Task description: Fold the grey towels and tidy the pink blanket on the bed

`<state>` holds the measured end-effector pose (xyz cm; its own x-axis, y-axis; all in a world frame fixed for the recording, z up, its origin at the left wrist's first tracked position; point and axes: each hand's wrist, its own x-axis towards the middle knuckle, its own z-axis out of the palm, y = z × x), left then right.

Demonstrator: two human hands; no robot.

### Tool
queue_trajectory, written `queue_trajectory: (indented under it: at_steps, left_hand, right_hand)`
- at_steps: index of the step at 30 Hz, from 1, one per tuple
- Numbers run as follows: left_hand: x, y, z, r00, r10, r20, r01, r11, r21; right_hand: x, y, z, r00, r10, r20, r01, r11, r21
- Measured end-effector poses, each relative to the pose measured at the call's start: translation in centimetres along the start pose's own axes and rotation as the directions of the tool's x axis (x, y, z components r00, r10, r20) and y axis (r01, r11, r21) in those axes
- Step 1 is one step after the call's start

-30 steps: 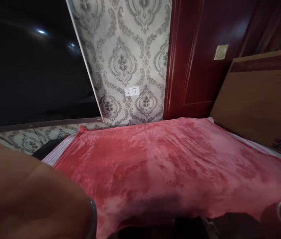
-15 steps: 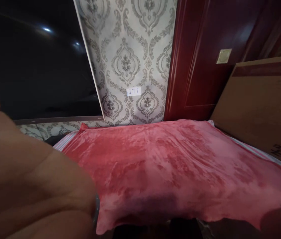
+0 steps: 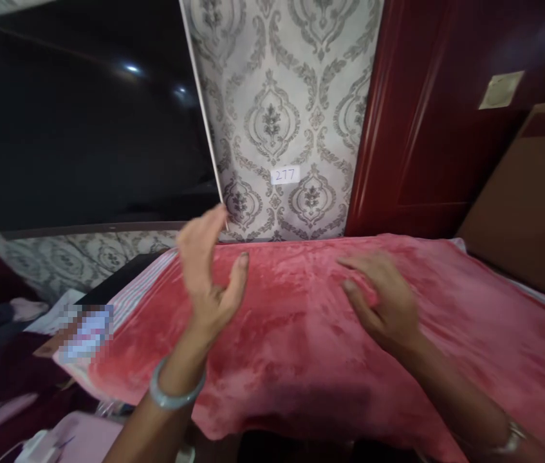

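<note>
My left hand (image 3: 212, 263) is raised over the left part of a red plush cloth (image 3: 296, 321), its thumb and fingers apart and nothing between them. A pale bangle (image 3: 175, 395) circles that wrist. To the right, my right hand (image 3: 381, 296) hovers above the same cloth, a little blurred, with thumb and fingers parted and no object in it. A thin bracelet (image 3: 513, 437) sits on the right wrist. The cloth lies spread over a surface and hangs at the near edge. Under its left edge a striped fabric (image 3: 144, 283) shows.
A large dark screen (image 3: 83, 128) stands at the back left. A paper label (image 3: 285, 175) marked 277 is on the patterned wall. A cardboard box (image 3: 533, 199) leans at the right by a dark red door panel (image 3: 426, 148). Pink fabric (image 3: 83, 437) and clutter lie at lower left.
My left hand has drawn back from close to the camera to over the cloth. My right hand has come into view. The view has shifted left.
</note>
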<state>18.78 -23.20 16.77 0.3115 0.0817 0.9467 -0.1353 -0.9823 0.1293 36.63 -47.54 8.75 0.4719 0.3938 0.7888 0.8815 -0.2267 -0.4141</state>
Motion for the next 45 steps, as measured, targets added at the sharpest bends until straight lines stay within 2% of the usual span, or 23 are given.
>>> queue_trajectory:
  at_steps: [1,2,3,4,5,6,8,11,14,17,22,24,32,40,45]
  left_hand:
    - [-0.4,-1.8,0.9,1.000,-0.026,0.015,0.026,0.998,0.053]
    - [-1.1,-4.0,1.7,0.988,-0.094,0.119,0.082,0.991,0.103]
    - [-2.1,-6.5,2.4,0.951,-0.201,0.235,0.163,0.972,0.171]
    - [-3.5,-9.1,2.8,0.868,-0.349,0.353,0.259,0.925,0.278]
    - [-5.0,-11.7,2.9,0.741,-0.505,0.442,0.335,0.849,0.409]
    - [-6.6,-14.0,2.6,0.607,-0.631,0.483,0.368,0.762,0.532]
    - [-9.8,-17.3,1.3,0.497,-0.741,0.452,0.403,0.658,0.636]
    - [-13.6,-19.3,-1.1,0.411,-0.815,0.408,0.413,0.566,0.713]
    - [-16.1,-20.1,-2.7,0.350,-0.841,0.412,0.387,0.530,0.754]
    - [-17.4,-21.7,-3.6,0.327,-0.861,0.390,0.358,0.495,0.792]
    - [-17.4,-24.9,-5.1,0.317,-0.921,0.228,0.347,0.336,0.875]
    - [-17.2,-25.5,-5.3,0.325,-0.927,0.189,0.346,0.302,0.888]
    - [-17.4,-25.2,-5.6,0.442,-0.896,0.032,0.370,0.215,0.904]
    - [-16.9,-24.7,-6.0,0.486,-0.872,-0.053,0.430,0.186,0.884]
    - [-16.7,-24.8,-6.3,0.468,-0.875,-0.127,0.490,0.138,0.861]
  right_hand:
    - [0.3,0.7,1.4,0.999,-0.024,0.035,0.024,1.000,0.002]
    - [0.4,1.8,2.9,0.996,-0.044,0.080,0.044,0.999,-0.003]
    - [0.3,3.2,4.5,0.991,-0.045,0.126,0.047,0.999,-0.017]
    - [-0.1,4.9,6.1,0.985,-0.019,0.172,0.027,0.999,-0.044]
    - [-0.7,6.7,7.8,0.975,0.006,0.220,0.011,0.997,-0.076]
    - [-1.5,8.6,9.3,0.963,0.031,0.266,-0.001,0.994,-0.113]
    - [-3.5,12.1,12.0,0.939,0.087,0.331,-0.024,0.982,-0.188]
    - [-6.9,16.1,14.6,0.903,0.139,0.406,-0.034,0.966,-0.255]
    - [-9.4,18.2,15.5,0.892,0.195,0.408,-0.060,0.946,-0.319]
    - [-10.5,19.1,15.7,0.883,0.191,0.429,-0.054,0.949,-0.311]
    - [-10.6,19.5,15.7,0.883,0.191,0.430,-0.046,0.945,-0.324]
    - [-10.6,19.4,15.7,0.885,0.180,0.429,-0.035,0.945,-0.324]
    - [-10.5,18.9,15.5,0.886,0.209,0.415,-0.068,0.942,-0.328]
    - [-10.1,18.2,15.5,0.882,0.219,0.416,-0.084,0.944,-0.319]
    - [-9.7,17.6,15.3,0.897,0.219,0.384,-0.090,0.941,-0.325]
